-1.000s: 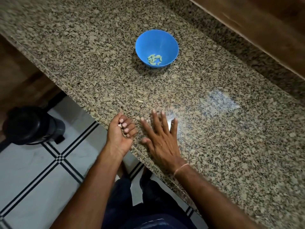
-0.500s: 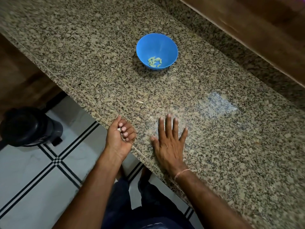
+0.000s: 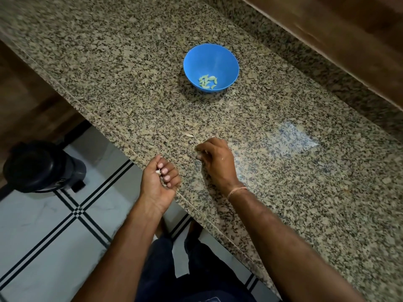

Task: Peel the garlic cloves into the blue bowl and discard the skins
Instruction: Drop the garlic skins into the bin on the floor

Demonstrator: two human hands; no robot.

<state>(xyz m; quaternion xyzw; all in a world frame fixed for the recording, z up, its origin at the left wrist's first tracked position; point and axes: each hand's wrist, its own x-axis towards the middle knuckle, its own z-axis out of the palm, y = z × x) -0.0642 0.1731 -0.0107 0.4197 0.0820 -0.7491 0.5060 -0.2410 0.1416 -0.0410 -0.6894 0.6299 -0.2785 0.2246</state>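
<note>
A blue bowl stands on the granite counter and holds several peeled garlic cloves. My left hand hovers at the counter's front edge, palm up, fingers curled round a small clump of pale garlic skins. My right hand rests on the counter just right of it, fingers curled down with the tips on the stone; something small and pale may be under them. One loose skin flake lies on the counter just beyond my right hand.
A black bin stands on the tiled floor left of and below the counter. A dark wooden cabinet overhangs the back right. The counter's front edge runs diagonally between my hands.
My right hand was lying flat with fingers spread; now its fingers are curled and drawn together on the counter. My left hand keeps its hold on the skins.
</note>
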